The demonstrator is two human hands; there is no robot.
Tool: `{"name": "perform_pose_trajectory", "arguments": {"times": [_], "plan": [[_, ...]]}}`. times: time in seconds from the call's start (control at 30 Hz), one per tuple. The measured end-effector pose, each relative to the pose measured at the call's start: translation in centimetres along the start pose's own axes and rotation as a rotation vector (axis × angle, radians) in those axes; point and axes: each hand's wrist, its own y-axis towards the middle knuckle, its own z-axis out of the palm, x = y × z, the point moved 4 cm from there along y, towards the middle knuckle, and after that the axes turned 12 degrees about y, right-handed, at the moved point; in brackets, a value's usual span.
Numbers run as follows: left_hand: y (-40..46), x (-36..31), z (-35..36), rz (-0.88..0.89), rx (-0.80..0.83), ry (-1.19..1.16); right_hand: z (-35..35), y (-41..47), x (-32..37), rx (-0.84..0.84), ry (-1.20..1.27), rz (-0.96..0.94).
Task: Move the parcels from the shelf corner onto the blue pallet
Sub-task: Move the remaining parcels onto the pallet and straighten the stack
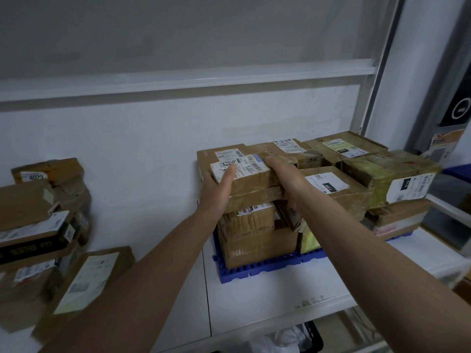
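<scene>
Both hands on one flat taped parcel [251,174], set atop the stack on the blue pallet [270,267]. Left hand [219,189] pressed against parcel's left end, fingers straight, fingertips reaching the white label. Right hand [285,177] gripping right side, fingers curled over top edge. Parcel resting on a second flat box, level, touching neighbouring cartons behind and to the right. Pallet sitting on white shelf [267,301], loaded with brown cartons in two layers. Further parcels [46,225] heaped in left corner of shelf, well apart from pallet.
</scene>
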Motion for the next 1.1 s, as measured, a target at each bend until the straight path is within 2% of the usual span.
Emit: {"name": "perform_pose_trajectory", "arguments": {"times": [0.13,0.23,0.33,0.53,0.7,0.83,1.0,1.1], "plan": [[-1.1,-3.1,-0.2,0.281,-0.077,0.118,-0.5,0.0,2.1,-0.014,0.130,-0.203],[-1.4,-4.9,-0.4,0.346,0.006,0.096,-1.0,0.1,4.3,-0.046,0.192,-0.260],[-1.1,-4.8,-0.4,0.329,-0.003,0.190,-1.8,0.0,5.2,-0.114,0.179,-0.243],[-1.5,-3.7,1.5,0.208,-0.189,0.198,-1.1,0.2,2.8,-0.203,0.082,-0.145],[-1.6,-3.2,2.5,0.209,-0.243,0.226,-0.4,0.6,1.9,-0.176,0.196,-0.178],[-1.2,-2.8,2.2,0.262,-0.170,0.193,0.5,0.6,1.5,-0.164,0.231,-0.183],[0.1,-3.3,2.6,0.326,0.134,0.138,0.6,0.5,2.7,-0.120,0.375,-0.165],[1.1,-3.1,2.1,0.341,0.135,0.208,-1.5,0.7,4.7,-0.200,0.375,-0.199]]}}
